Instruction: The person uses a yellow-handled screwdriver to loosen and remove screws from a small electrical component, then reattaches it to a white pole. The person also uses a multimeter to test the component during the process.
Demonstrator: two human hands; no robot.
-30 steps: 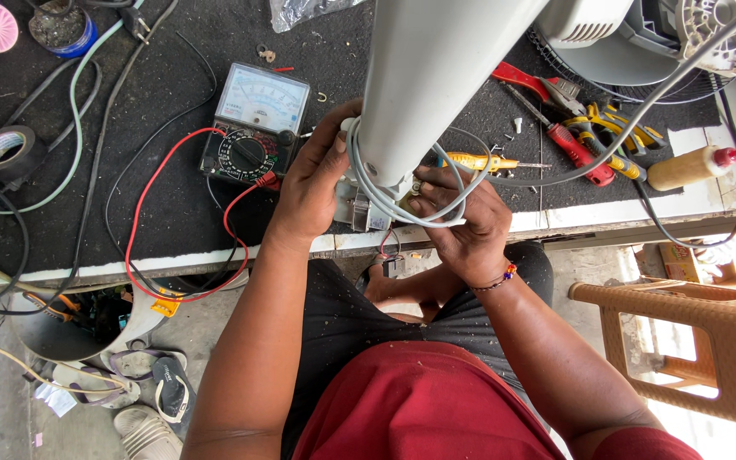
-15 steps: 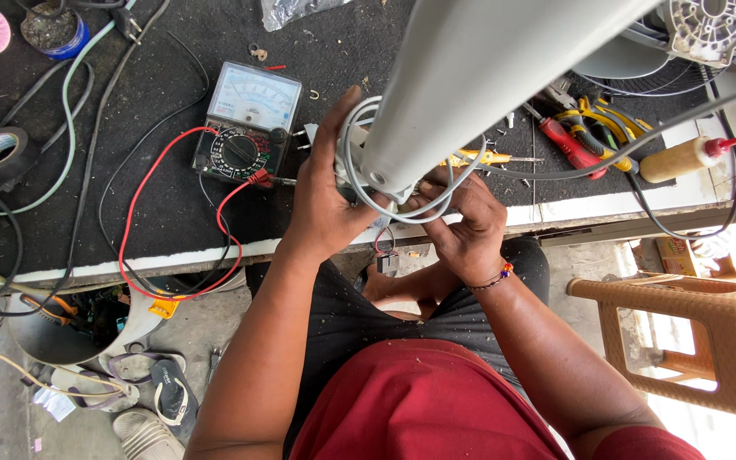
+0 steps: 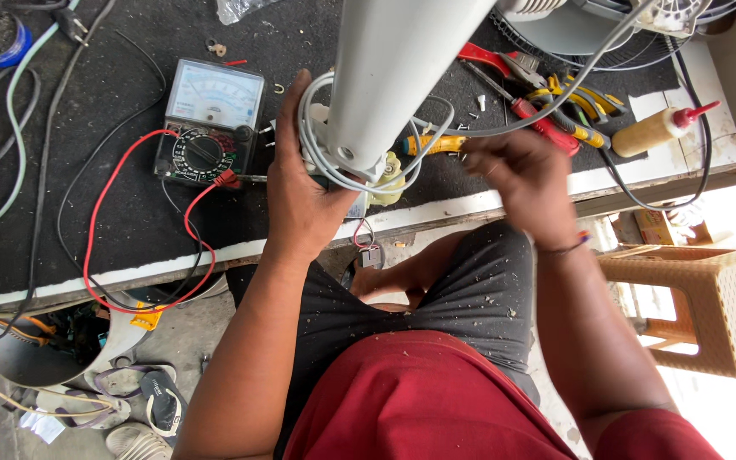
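We take the white fan column (image 3: pixel 402 72) as our landmark: it stands on the black-topped bench (image 3: pixel 87 221) with its long axis running up toward us and slightly to the right, its lower end at the bench's near edge. Our left hand (image 3: pixel 300 192) lies against that lower end from the left, fingers curled around it and over the loops of grey cord (image 3: pixel 321 162) wound there, so it is clearly the nearer hand. Our right hand (image 3: pixel 521 183) hangs to the right of the column, apart from it and blurred; its fingers look loosely bent and holding nothing, though we cannot tell for sure. Left of the column sits an analogue meter (image 3: pixel 210 123) with red leads (image 3: pixel 104 230). Right of it lie red and yellow pliers (image 3: pixel 555 102) and a small squeeze bottle (image 3: pixel 658 128).
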